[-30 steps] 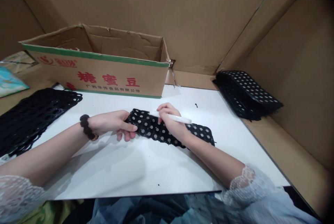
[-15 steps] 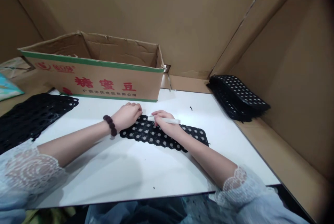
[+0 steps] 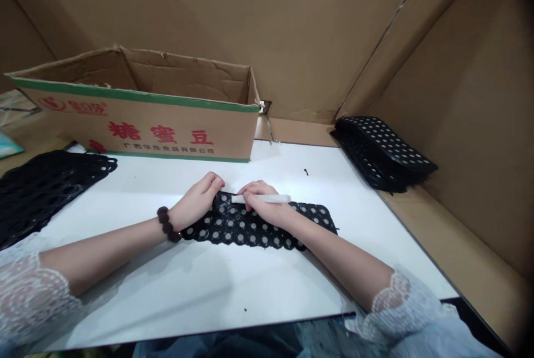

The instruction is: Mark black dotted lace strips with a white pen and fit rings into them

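A black sheet with rows of pale dots and scalloped edges (image 3: 242,227) lies lengthwise across the white tabletop. My left hand (image 3: 198,199) is closed at its upper left corner, thumb on top, the other fingertips partly hidden. A dark beaded band circles that wrist. In my right hand (image 3: 265,205), over the middle of the sheet, is a slim white pen-shaped tool (image 3: 271,199). The fingers pinch it near its left end, which points at the sheet's upper edge close to my left hand. Its exact kind is not clear.
Behind my hands stands an open cardboard box (image 3: 167,130) with red lettering. Folded black dotted sheets (image 3: 384,149) are stacked at the right edge. Black openwork material (image 3: 50,191) lies at the left. A small black scrap (image 3: 306,172) rests on the white table (image 3: 187,297).
My left hand has turned so that its thumb shows on top at the sheet's corner. The pen-shaped tool sits slightly lower and more level. The whole view has shifted a little.
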A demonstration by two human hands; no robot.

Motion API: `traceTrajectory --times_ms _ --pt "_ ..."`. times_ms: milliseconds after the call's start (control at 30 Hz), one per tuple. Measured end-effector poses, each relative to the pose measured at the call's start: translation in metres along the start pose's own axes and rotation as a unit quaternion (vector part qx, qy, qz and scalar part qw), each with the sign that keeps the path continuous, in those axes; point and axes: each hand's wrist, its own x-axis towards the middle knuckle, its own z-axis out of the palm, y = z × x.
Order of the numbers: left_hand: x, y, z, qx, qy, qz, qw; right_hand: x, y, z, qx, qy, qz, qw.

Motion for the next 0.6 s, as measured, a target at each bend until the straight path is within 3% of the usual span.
traceTrajectory --times_ms 133,233,400,600 --pt "0.001 0.001 -0.002 -0.099 -0.014 -0.047 0.994 -0.003 -0.002 0.0 0.021 -0.047 0.001 0.999" --pt "0.001 0.004 -0.002 -0.122 -0.029 -0.054 0.991 -0.002 -0.005 -0.005 -0.025 -0.06 -0.026 0.998" --pt "-0.003 0.007 0.0 -0.082 -0.052 -0.024 0.995 0.005 -0.005 -0.018 -0.097 -0.046 -0.131 0.986" --pt "-0.006 0.005 -0.001 0.047 -0.103 0.053 0.992 0.006 0.004 -0.018 -0.063 -0.02 -0.14 0.988"
